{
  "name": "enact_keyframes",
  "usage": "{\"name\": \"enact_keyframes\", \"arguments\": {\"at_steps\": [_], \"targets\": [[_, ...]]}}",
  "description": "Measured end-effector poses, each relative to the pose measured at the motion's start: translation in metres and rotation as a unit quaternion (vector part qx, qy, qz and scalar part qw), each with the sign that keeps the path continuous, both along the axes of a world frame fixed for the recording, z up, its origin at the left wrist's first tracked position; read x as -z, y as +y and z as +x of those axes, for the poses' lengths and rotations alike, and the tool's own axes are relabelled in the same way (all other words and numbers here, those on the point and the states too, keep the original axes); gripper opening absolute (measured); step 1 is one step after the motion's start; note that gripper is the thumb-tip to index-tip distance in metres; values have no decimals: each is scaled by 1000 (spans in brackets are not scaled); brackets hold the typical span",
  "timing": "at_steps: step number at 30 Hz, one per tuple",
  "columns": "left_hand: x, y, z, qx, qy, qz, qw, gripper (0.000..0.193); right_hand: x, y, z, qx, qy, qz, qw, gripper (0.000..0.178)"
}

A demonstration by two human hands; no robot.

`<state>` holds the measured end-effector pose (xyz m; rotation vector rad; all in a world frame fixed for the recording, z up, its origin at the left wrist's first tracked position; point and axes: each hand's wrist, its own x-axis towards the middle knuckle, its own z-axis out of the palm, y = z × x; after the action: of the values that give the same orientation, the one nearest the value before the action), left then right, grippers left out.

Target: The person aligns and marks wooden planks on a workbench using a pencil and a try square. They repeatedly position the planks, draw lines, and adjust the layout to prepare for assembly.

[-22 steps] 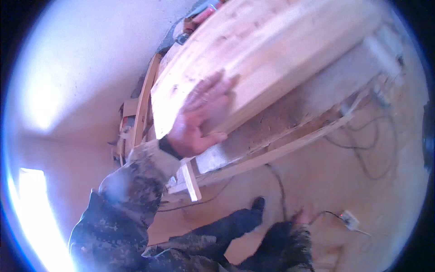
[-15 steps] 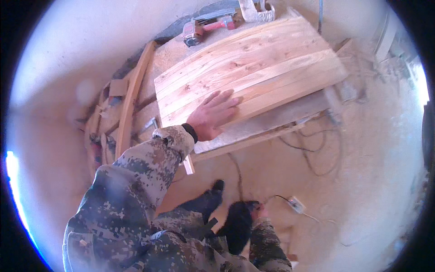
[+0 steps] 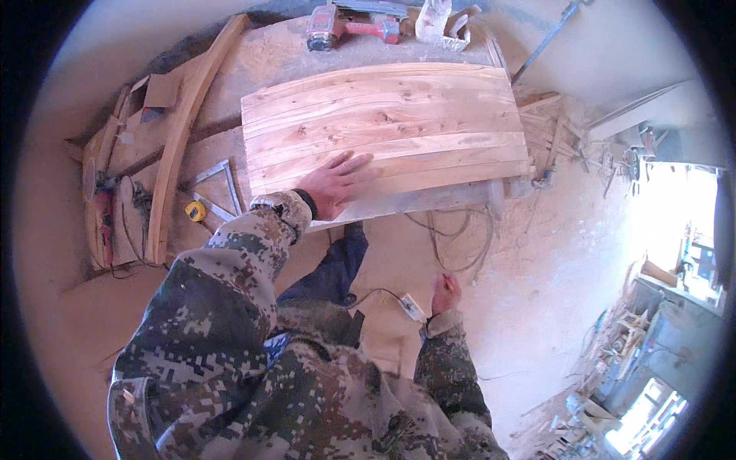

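A panel of several pale, knotty wooden boards point(image 3: 429, 115) lies side by side on the workbench. My left hand point(image 3: 334, 184) rests flat on the panel's near edge, fingers stretched out and slightly smeared by motion. Off to the right of my legs, my right hand point(image 3: 446, 293) hangs over the floor, its fingers curled closed. Whatever it may hold is too small to name. Left of the panel are a metal triangle square point(image 3: 230, 188) and a yellow tape measure point(image 3: 195, 211).
A red and black nail gun point(image 3: 360, 29) lies at the bench's back, beside a white container point(image 3: 442, 27). A long timber point(image 3: 188, 126) and an angle grinder point(image 3: 103, 207) are at the left. A white power strip point(image 3: 412, 307) and a cable point(image 3: 479, 257) lie on the floor.
My right hand has risen and moved forward from low beside my leg. My left hand stays on the panel. The view has turned, showing more of the room at the right.
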<state>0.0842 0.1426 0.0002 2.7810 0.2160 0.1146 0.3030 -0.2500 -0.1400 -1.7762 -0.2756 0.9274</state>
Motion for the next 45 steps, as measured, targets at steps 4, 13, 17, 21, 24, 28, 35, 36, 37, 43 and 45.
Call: {"name": "enact_keyframes", "arguments": {"at_steps": [4, 13, 17, 21, 24, 28, 35, 36, 37, 43, 45], "targets": [[-1, 5, 1, -6, 21, -36, 999, 61, -60, 72, 35, -53, -67, -44, 995, 18], [4, 5, 4, -36, 44, -43, 997, 58, -107, 171, 118, -192, -291, 23, 937, 16], [16, -14, 2, -167, 27, -41, 985, 58, -108, 187, 159, -181, -294, -39, 938, 20], [25, -50, -10, -375, 27, -27, 926, 62, -98, 200, 208, -111, -295, -1, 949, 21], [30, -67, -30, -461, 24, 4, 887, 64, -96, 218, 263, -140, -341, -70, 927, 24], [42, -80, -54, -574, 92, 25, 813, 68, -79, 276, 318, -80, -310, 23, 947, 20], [67, -91, -63, -717, 94, 11, 690, 64, -74, 358, 365, -157, -263, 49, 951, 25], [69, -89, -61, -729, 88, 14, 679, 64, -73, 363, 366, -149, -250, 24, 957, 25], [71, -82, -59, -740, 79, 6, 668, 67, -70, 369, 366, -149, -244, 28, 958, 25], [63, -41, -35, -746, 60, 43, 662, 71, -60, 397, 348, -155, -205, 153, 954, 23], [63, -23, -19, -710, 34, 61, 701, 70, -66, 403, 345, -161, -225, 129, 952, 28]]}}
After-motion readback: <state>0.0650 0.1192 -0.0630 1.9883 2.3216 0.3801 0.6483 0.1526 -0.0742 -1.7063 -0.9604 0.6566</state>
